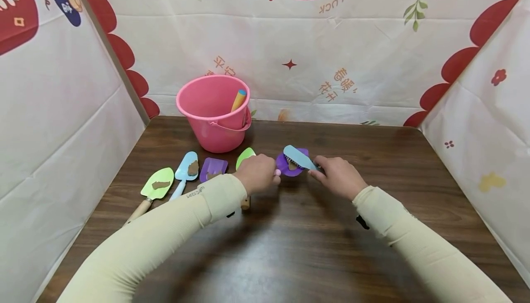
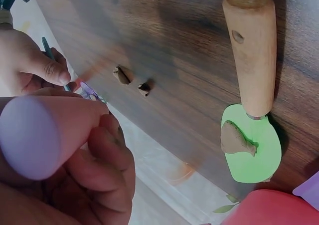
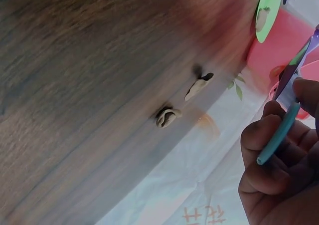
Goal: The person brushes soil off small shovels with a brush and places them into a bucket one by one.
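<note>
My left hand (image 1: 257,174) grips the pinkish-purple handle (image 2: 30,135) of a small shovel, its purple blade (image 1: 280,165) raised off the table. In my right hand (image 1: 341,177) is a light blue brush (image 1: 296,156), held by its handle. The dark bristles rest on or just over a brown clay-like lump (image 1: 292,166) on the purple blade. Two brown lumps lie on the tabletop, one lump (image 3: 168,116) curled and another lump (image 3: 199,86) longer. Beside my left hand lies a green trowel (image 2: 259,157) with a wooden handle, bearing a brown lump.
To the left lie a lime-green trowel (image 1: 167,177), a light blue scoop (image 1: 187,159) and a purple flat shovel (image 1: 218,163), each with brown material. Behind them stands a pink bucket (image 1: 219,137) with a yellow-and-blue handle (image 1: 239,100) inside. Printed cloth (image 1: 372,72) encloses the wooden table (image 1: 372,137).
</note>
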`<state>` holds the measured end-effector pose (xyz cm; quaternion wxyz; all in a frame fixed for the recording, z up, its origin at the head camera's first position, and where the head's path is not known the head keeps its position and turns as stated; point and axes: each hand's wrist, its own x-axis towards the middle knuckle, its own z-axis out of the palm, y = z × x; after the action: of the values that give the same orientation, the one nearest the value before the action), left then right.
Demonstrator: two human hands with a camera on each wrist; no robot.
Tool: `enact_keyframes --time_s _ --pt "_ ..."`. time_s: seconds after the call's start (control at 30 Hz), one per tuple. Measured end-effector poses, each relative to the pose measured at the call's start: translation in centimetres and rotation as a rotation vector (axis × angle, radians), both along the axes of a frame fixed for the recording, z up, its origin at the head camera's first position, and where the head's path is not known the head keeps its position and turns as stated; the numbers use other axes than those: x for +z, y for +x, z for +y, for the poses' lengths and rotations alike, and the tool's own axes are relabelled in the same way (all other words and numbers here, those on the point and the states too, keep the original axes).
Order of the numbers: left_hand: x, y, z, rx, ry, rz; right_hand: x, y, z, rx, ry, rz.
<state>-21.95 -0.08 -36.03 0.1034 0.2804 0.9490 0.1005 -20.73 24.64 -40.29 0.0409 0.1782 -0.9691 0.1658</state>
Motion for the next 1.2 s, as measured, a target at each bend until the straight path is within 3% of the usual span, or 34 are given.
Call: enact_keyframes --time_s 0.37,0.63,0.8,1.0,1.2 --pt "-0.6 0.0 -0.5 0.002 0.003 0.025 0.1 -0.2 1.4 -0.079 0.005 -0.010" --pt "-0.6 -0.3 -0.5 0.015 -0.011 0.029 1.0 0.9 -1.6 0.058 0.015 0.030" --pt "-0.6 -0.2 -0.3 0.009 -0.018 0.030 0.6 1.2 -2.4 0.104 0.031 0.042" --pt "-1.0 -0.1 -0.4 -0.005 -0.007 0.023 -0.4 0.7 -1.5 0.045 0.037 -0.001" --pt "-1.1 -0.2 -0.5 -0.008 0.002 0.013 -0.4 0.3 -0.8 0.013 0.024 -0.029"
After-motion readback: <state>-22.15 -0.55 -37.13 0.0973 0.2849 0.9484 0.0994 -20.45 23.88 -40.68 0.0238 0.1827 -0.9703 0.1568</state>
